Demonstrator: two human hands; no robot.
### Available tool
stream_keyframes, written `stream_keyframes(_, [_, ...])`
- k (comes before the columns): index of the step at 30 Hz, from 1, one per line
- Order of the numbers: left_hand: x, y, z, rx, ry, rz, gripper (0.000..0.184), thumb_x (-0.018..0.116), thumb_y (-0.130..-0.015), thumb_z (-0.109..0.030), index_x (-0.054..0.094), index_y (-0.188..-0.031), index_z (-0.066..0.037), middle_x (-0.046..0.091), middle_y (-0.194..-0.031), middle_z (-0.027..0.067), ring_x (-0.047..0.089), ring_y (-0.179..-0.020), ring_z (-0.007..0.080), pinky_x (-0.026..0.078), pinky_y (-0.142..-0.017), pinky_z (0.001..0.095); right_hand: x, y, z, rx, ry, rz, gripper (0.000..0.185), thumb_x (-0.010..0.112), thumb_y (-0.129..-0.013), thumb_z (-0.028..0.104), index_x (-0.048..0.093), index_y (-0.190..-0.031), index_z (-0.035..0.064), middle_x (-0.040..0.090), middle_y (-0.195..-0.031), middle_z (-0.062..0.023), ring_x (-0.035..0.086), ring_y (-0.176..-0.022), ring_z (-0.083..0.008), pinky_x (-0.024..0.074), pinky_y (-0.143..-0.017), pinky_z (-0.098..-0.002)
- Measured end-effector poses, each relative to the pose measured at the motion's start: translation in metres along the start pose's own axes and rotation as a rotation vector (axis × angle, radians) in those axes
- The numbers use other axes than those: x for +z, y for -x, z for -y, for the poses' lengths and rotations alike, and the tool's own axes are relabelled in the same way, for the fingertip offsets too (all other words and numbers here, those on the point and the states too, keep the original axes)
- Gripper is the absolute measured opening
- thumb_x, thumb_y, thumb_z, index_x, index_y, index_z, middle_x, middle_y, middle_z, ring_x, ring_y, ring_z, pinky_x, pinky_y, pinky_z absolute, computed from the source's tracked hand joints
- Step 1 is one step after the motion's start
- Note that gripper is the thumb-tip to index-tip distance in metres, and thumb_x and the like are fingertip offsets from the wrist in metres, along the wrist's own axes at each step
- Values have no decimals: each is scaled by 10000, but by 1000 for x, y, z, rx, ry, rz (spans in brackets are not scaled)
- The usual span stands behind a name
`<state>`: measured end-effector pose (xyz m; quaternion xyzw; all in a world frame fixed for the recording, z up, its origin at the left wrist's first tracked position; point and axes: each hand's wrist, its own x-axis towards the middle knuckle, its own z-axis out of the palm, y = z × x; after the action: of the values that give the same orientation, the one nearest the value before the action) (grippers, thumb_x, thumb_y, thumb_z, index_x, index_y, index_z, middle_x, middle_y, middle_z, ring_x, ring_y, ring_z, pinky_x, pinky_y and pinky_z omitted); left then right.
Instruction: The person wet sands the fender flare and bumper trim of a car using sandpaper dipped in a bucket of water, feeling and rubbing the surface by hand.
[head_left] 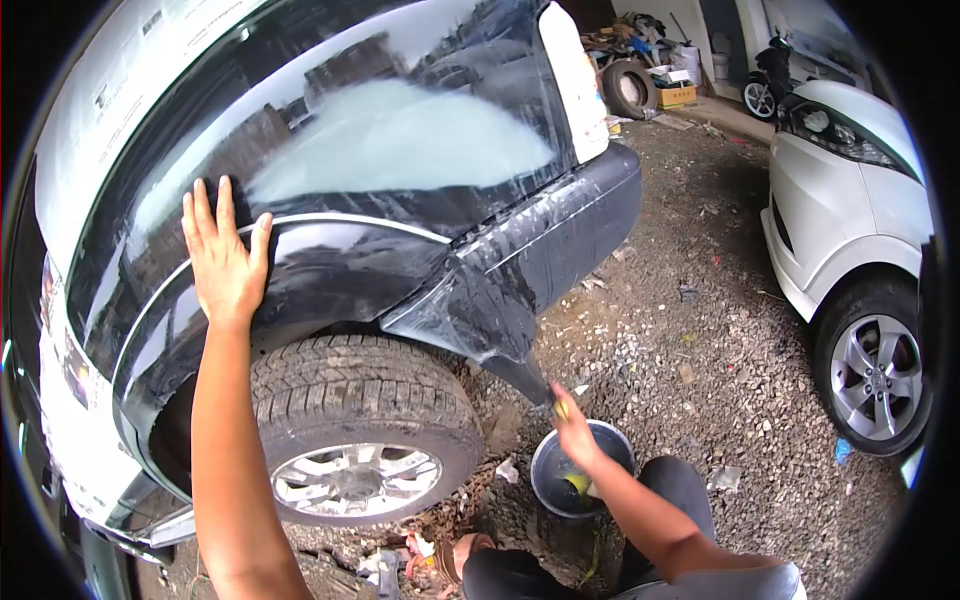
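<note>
My left hand (228, 255) lies flat on the dark car's fender (330, 265), fingers spread, above the wheel arch. Below it is the muddy tire (360, 390) with its silver rim. A pale, whitish patch (410, 140) covers part of the glossy dark panel. My right hand (572, 425) is closed around a small yellowish object, mostly hidden by the fingers, near the lower tip of the grey bumper (480, 310). Just under that hand stands a dark bucket (620, 440) with something yellow-green inside.
A white car (840, 200) is parked at the right on gravel (700, 370). At the back are a loose tire (629, 90), a yellow box (677, 96), piled clutter and a motorbike (765, 85). Litter lies near my feet.
</note>
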<state>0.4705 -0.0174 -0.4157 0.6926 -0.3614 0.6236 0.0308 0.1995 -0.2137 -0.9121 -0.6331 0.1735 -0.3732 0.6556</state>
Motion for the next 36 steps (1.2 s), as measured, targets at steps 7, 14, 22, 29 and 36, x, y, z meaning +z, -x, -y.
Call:
stream_keyframes(7, [2,2,1,-28,-24,16,702,500,-1029,-524,338,-1595,-143,245,-1664,171,180,-1551,365,171,-1266,476,126,-132,184,-850,663,-28,730,554,-952,79,208,-1578,-67,166,-1659,-299,161,-1559,-414,129,-1287,-478])
stream_keyframes(14, [2,2,3,-11,-25,19,700,483,-1034,-531,336,-1596,-142,267,-1657,172,195,-1549,361,182,-1264,473,91,-127,67,-915,1031,112,812,493,-1036,479,219,-1577,-60,129,-1668,-298,95,-1566,-435,88,-1279,-506])
stream_keyframes(22, [6,2,1,-1,-33,-12,701,484,-1034,-531,342,-1592,-130,265,-1656,184,196,-1548,369,184,-1265,465,100,-134,98,-996,1067,144,798,473,-1033,522,267,-1571,-31,220,-1658,-258,190,-1555,-402,115,-1274,-514])
stream_keyframes(29, [6,1,3,-12,-24,-29,716,496,-1020,-549,359,-1586,-131,274,-1651,186,216,-1545,356,161,-1272,471,144,-134,149,-941,910,78,865,487,-1032,481,119,-1606,-50,74,-1682,-289,55,-1573,-429,54,-1272,-529])
stream_keyframes(36, [5,4,3,-5,-61,-8,706,477,-1037,-531,328,-1599,-130,261,-1657,186,196,-1552,350,161,-1272,464,108,-109,76,-533,607,-175,792,439,-1068,362,59,-1598,-88,48,-1678,-308,45,-1569,-446,34,-1271,-517])
